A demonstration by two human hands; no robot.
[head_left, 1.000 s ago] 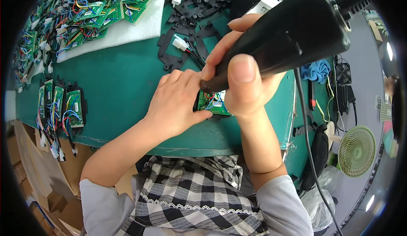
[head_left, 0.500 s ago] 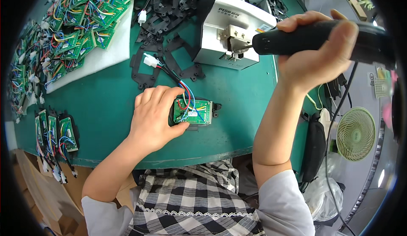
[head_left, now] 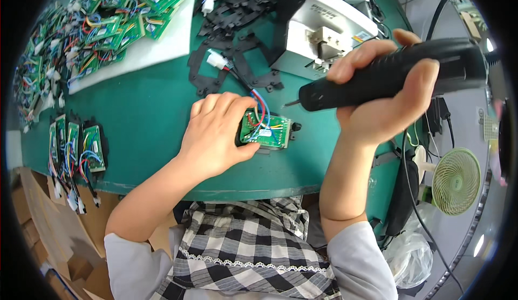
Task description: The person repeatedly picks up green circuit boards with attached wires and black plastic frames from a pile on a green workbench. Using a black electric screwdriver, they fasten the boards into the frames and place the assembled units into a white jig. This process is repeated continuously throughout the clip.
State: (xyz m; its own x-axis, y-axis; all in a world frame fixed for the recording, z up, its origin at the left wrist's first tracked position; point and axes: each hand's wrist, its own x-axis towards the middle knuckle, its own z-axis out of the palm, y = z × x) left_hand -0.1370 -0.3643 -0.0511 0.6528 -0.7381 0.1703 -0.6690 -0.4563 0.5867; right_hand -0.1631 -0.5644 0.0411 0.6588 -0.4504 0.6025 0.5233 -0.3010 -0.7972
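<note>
My left hand (head_left: 213,133) grips the left end of a green circuit board (head_left: 274,132) seated in a black plastic frame on the table. Coloured wires rise from the board to a white connector (head_left: 217,60) lying beyond my fingers. My right hand (head_left: 380,114) is wrapped around a black electric screwdriver (head_left: 350,87), held nearly level above the table. Its thin bit points left, up and to the right of the board, apart from it. Whether a screw sits on the tip is too small to tell.
A silver screw feeder (head_left: 302,46) stands behind the screwdriver. Loose black frames (head_left: 243,44) lie beside it. Wired green boards (head_left: 110,28) are heaped at the far left on white foam (head_left: 182,38). Several framed boards (head_left: 94,148) sit at the left edge. A green fan (head_left: 456,181) is at right.
The screwdriver has come away from the screw feeder's front, moving left and toward me, nearer the board. My left hand keeps its hold on the board. The whole view has shifted somewhat.
</note>
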